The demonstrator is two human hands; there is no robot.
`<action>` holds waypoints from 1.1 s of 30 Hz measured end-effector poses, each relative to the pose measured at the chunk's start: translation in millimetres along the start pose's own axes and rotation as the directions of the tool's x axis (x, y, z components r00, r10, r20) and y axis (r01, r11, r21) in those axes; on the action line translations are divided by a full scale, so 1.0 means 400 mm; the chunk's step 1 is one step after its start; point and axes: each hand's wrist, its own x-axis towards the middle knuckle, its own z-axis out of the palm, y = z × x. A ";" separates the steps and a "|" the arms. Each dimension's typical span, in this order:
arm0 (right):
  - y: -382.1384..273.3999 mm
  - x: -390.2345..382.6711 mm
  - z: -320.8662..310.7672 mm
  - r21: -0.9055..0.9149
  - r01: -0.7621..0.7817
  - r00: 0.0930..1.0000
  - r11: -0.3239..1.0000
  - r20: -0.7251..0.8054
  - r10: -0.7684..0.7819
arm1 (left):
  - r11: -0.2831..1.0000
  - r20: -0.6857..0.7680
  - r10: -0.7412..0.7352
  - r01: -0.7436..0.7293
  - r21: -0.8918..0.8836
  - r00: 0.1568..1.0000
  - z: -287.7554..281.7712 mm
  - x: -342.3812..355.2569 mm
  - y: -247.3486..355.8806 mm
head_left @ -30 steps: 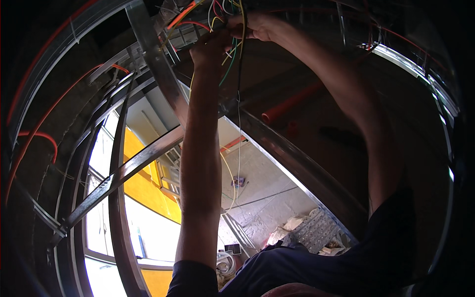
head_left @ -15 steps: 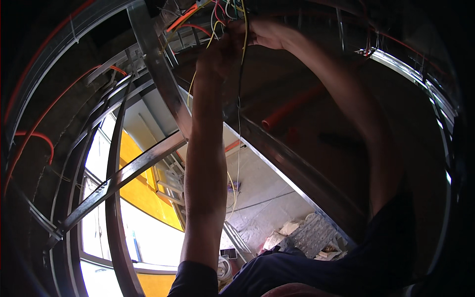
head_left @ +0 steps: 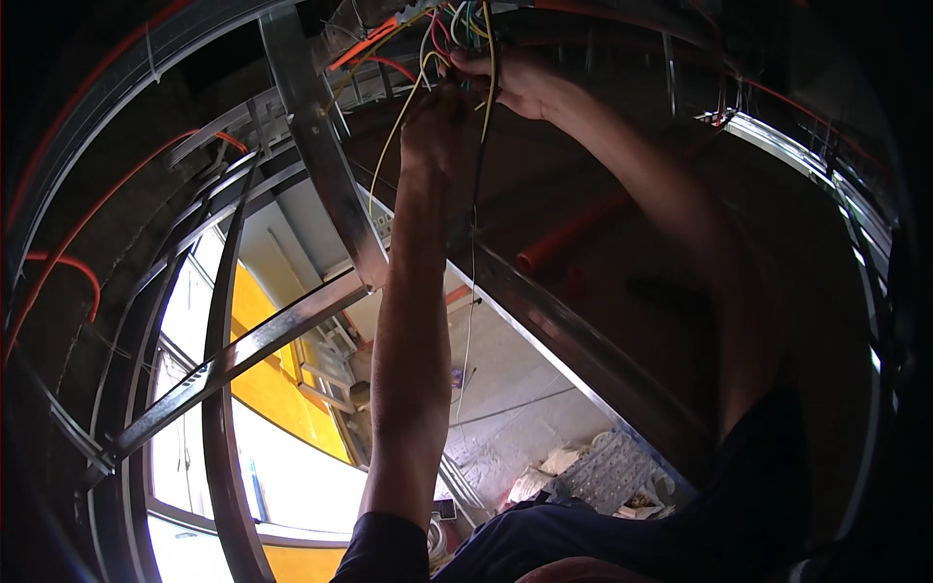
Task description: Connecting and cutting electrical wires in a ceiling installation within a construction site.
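Overhead, my left hand [head_left: 432, 126] is raised with its fingers curled at a bundle of coloured wires, their exact grip dark. My right hand [head_left: 510, 83] reaches in from the right, thumb and fingers closed on the same bundle. A yellow wire [head_left: 392, 136] loops down beside the left hand, while red wires [head_left: 437, 29] and white and green ones run upward above both hands. A long dark and yellow cable [head_left: 486, 126] hangs between my forearms, with a thin pale strand below it.
Steel framing [head_left: 326, 175] crosses the left and middle. Orange conduits [head_left: 146, 175] run along the dark left side; a red pipe [head_left: 564, 238] lies on the dark panel at right. Far below are a concrete floor [head_left: 505, 389], piled sheeting [head_left: 607, 466] and bright yellow-panelled openings [head_left: 262, 398].
Both hands have shifted slightly down and rightward in the picture, along with a small shift of the whole view. The yellow wire loop now shows more plainly left of my left hand.
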 end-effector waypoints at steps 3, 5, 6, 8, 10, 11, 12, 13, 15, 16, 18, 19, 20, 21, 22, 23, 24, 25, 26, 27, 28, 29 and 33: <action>-0.003 -0.014 -0.005 -0.004 0.019 1.000 1.000 -0.007 -0.019 | 0.799 -0.104 -0.273 0.165 -0.578 0.956 0.032 -0.015 0.030; -0.011 -0.021 -0.013 -0.050 -0.009 1.000 0.999 0.024 0.010 | 0.791 -0.082 -0.279 0.180 -0.585 0.957 0.042 -0.020 0.048; -0.016 -0.022 -0.017 -0.047 0.004 0.999 0.999 0.042 -0.002 | 0.795 -0.055 -0.228 0.153 -0.587 0.972 0.046 -0.020 0.054; -0.025 -0.022 -0.024 -0.146 -0.010 0.993 0.989 0.116 0.027 | 0.583 -0.004 -0.279 0.165 -0.796 0.960 0.048 -0.019 0.061; -0.032 -0.018 -0.030 -0.171 -0.001 0.980 0.985 0.194 0.035 | 0.581 0.037 -0.245 0.178 -0.794 0.969 0.040 -0.015 0.063; -0.033 -0.015 -0.031 -0.212 -0.004 0.970 0.977 0.236 0.055 | 0.572 0.093 -0.192 0.188 -0.798 0.977 0.034 -0.013 0.062; -0.033 -0.012 -0.033 -0.212 -0.003 0.970 0.977 0.238 0.055 | 0.574 0.089 -0.206 0.194 -0.796 0.974 0.028 -0.011 0.060; -0.033 -0.009 -0.034 -0.186 -0.032 0.967 0.982 0.242 0.077 | 0.577 0.095 -0.229 0.214 -0.788 0.969 0.022 -0.008 0.057; -0.029 -0.002 -0.035 -0.164 -0.061 0.965 0.984 0.244 0.101 | 0.576 0.101 -0.251 0.232 -0.784 0.963 0.010 0.001 0.051; -0.026 0.001 -0.034 -0.121 -0.053 0.968 0.991 0.239 0.080 | 0.595 0.132 -0.279 0.279 -0.754 0.951 0.004 0.007 0.048; -0.021 0.006 -0.032 -0.080 -0.048 0.970 0.996 0.233 0.065 | 0.608 0.161 -0.309 0.325 -0.724 0.937 0.000 0.010 0.043; -0.019 0.008 -0.030 -0.070 -0.029 0.978 0.997 0.204 0.043 | 0.646 0.079 -0.356 0.306 -0.700 0.931 -0.002 0.009 0.041; -0.019 0.008 -0.029 -0.071 -0.036 0.987 0.997 0.151 0.046 | 0.678 0.022 -0.399 0.311 -0.666 0.917 -0.003 0.007 0.040; -0.019 0.009 -0.028 -0.060 -0.014 0.985 0.998 0.174 0.024 | 0.680 -0.006 -0.401 0.293 -0.672 0.916 -0.004 0.004 0.040; -0.022 0.009 -0.027 -0.083 -0.051 0.990 0.995 0.127 0.061 | 0.717 -0.012 -0.376 0.283 -0.637 0.926 -0.005 0.001 0.041; -0.025 0.009 -0.026 -0.108 -0.094 0.994 0.990 0.045 0.099 | 0.753 -0.016 -0.353 0.273 -0.599 0.935 -0.006 -0.002 0.042; -0.028 0.009 -0.024 -0.103 -0.093 0.992 0.990 0.080 0.102 | 0.752 -0.018 -0.356 0.275 -0.600 0.934 -0.006 -0.003 0.043; -0.031 0.008 -0.022 -0.124 -0.115 0.992 0.986 0.045 0.122 | 0.717 -0.022 -0.346 0.249 -0.651 0.938 -0.005 -0.005 0.043; -0.035 0.008 -0.021 -0.145 -0.136 0.990 0.980 0.009 0.138 | 0.676 -0.016 -0.331 0.225 -0.702 0.944 -0.004 -0.004 0.044; -0.038 0.007 -0.018 -0.146 -0.133 0.991 0.980 -0.007 0.134 | 0.680 -0.027 -0.333 0.220 -0.700 0.943 -0.003 -0.003 0.044; -0.043 0.007 -0.016 -0.142 -0.131 0.991 0.981 -0.014 0.130 | 0.679 -0.030 -0.318 0.206 -0.704 0.948 -0.001 -0.002 0.043; -0.045 0.006 -0.013 -0.148 -0.137 0.990 0.979 -0.006 0.137 | 0.678 -0.033 -0.306 0.194 -0.709 0.951 0.000 -0.002 0.041; -0.050 0.008 0.003 -0.134 -0.161 0.985 0.978 -0.092 0.149 | 0.615 0.054 -0.212 0.176 -0.768 0.976 0.003 -0.008 0.027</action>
